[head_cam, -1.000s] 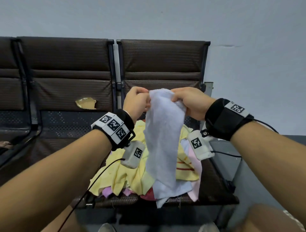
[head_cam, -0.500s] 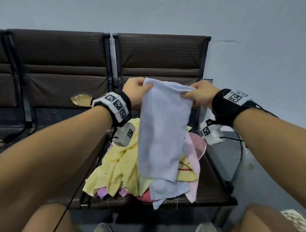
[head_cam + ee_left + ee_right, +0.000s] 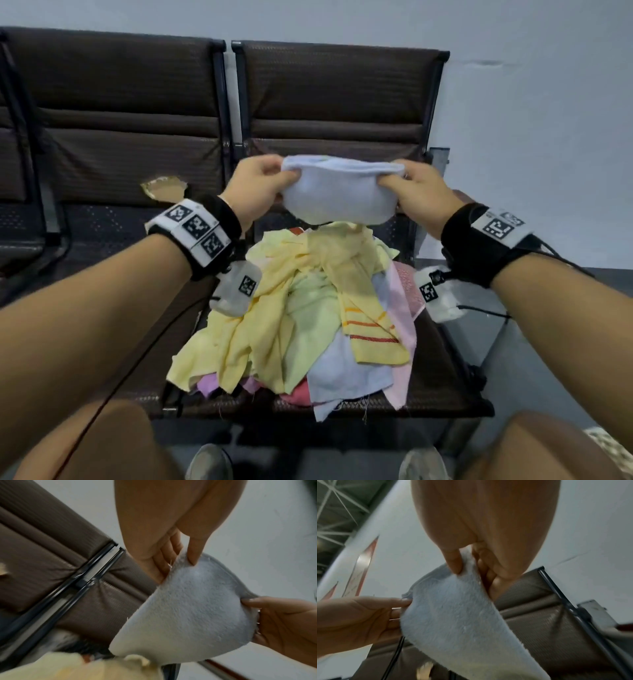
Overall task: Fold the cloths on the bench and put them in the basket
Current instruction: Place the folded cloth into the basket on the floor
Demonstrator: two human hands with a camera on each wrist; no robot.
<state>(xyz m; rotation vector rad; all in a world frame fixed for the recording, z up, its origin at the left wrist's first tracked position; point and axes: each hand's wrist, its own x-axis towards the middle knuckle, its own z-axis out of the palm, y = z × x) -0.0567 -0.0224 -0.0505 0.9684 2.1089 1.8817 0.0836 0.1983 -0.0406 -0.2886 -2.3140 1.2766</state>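
Hands: left hand (image 3: 255, 186), right hand (image 3: 416, 195) pinch folded blue cloth (image 3: 337, 197) above pile (image 3: 308, 308).

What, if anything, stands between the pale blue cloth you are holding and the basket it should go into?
That cannot be judged: no basket shows in any view. Both hands, left and right, pinch the pale blue cloth in the air above the cloth pile on the bench.

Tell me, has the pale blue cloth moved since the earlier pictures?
Yes. The pale blue cloth hung long over the cloth pile earlier; now it is gathered up short, clear above the pile, against the bench backrest.
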